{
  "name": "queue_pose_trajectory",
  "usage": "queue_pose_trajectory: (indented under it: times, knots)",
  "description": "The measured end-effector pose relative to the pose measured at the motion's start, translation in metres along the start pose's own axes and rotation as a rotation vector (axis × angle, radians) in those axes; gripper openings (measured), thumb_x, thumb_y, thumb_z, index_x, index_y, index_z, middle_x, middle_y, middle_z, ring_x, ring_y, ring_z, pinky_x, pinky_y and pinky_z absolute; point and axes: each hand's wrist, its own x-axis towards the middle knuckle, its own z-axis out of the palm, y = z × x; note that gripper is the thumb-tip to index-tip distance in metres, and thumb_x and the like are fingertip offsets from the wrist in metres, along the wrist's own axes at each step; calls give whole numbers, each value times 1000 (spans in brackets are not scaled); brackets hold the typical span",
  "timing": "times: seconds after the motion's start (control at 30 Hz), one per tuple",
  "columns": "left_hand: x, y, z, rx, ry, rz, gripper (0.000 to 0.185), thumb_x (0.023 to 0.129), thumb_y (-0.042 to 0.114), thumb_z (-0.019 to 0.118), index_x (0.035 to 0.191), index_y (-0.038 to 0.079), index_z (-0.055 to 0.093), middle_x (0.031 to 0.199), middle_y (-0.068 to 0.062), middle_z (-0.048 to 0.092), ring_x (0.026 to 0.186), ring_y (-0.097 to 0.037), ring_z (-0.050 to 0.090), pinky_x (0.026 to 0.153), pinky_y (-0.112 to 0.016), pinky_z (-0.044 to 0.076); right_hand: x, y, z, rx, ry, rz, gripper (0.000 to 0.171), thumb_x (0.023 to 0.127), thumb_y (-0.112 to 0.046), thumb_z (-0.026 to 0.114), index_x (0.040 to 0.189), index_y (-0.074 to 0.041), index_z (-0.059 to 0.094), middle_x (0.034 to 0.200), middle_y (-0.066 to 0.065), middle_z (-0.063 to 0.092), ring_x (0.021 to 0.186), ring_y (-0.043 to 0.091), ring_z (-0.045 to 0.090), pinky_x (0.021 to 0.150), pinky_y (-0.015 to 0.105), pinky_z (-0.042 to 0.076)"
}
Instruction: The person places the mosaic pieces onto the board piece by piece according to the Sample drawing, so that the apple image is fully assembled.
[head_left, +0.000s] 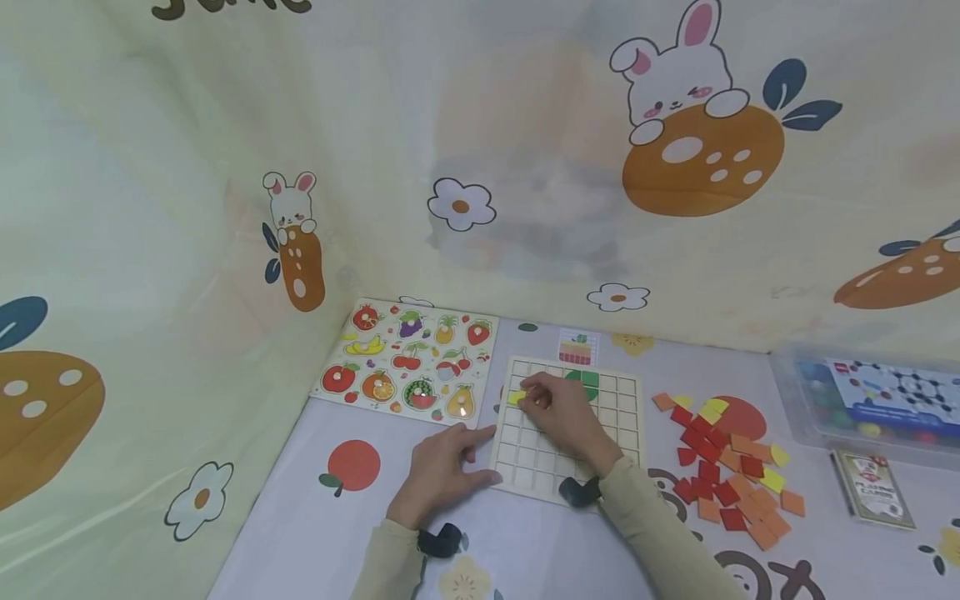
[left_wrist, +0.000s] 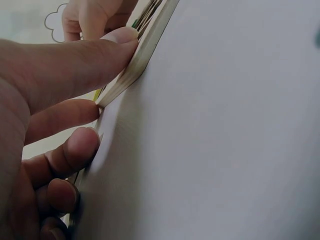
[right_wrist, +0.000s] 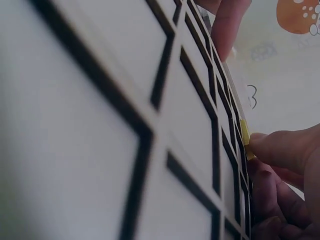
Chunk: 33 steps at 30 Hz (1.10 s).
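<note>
Right at the fingertips of the right hand (head_left: 558, 412), a yellow tile (head_left: 516, 397) sits pinched against the grid board (head_left: 622, 417), near its upper-left squares, apparently so it can be seated in a cell. Beside those fingers lies a green piece (head_left: 588, 382), already in the board. The left hand (head_left: 438, 471) presses its straight fingers against the board's near-left edge, likely steadying it. Beyond the right wrist, loose red, orange and yellow tiles (head_left: 731, 471) lie heaped.

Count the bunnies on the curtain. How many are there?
2. A big bunny sits top right on an orange carrot, and a small bunny clings to a carrot on the left. Others may be hidden out of view.
</note>
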Motion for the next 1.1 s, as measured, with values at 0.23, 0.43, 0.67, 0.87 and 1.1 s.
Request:
queue_pose_trajectory:
  times: [0.23, 0.43, 0.67, 0.87, 1.1]
  knots:
    - [-1, 1, 0, -1, -1, -3, 68, 82, 49, 89, 144, 34, 67, 79, 13, 49, 67, -4, 40, 64, -25, 31, 0, -1, 1, -1, 3, 18, 26, 95, -21, 79, 119, -13, 76, 95, -4, 74, 83, 12, 63, 75, 28, 51]
    - [-1, 1, -1, 5, -6, -3, 68, 82, 49, 89, 145, 33, 67, 80, 13, 49, 68, -4, 40, 65, -25, 31, -1, -1, 1, -16, 0, 6, 23, 96, -21, 79, 117, -14, 77, 93, -5, 72, 82, 12, 62, 73, 28, 51]
    - [-1, 1, -1, 7, -8, -7, 68, 83, 50, 88, 145, 34, 67, 80, 13, 50, 68, -4, 40, 66, -26, 32, -1, -1, 2, -27, -3, -6, 24, 95, -21, 80, 118, -14, 77, 93, -6, 73, 81, 12, 61, 73, 27, 49]
    - [-1, 0, 0, -10, -10, -6, 68, 82, 49, 89, 145, 33, 67, 80, 13, 50, 68, -4, 41, 66, -25, 32, -7, -1, -9, -35, -45, 12, 31, 97, -26, 79, 126, -18, 74, 99, -7, 71, 88, 13, 61, 81, 32, 50]
    - [-1, 2, -1, -13, -10, -19, 69, 82, 48, 90, 145, 34, 66, 80, 13, 50, 69, -4, 41, 66, -26, 32, -11, 16, -64, -103, 42, -38, 26, 98, -21, 76, 120, -8, 78, 96, 1, 75, 86, 18, 65, 77, 33, 51]
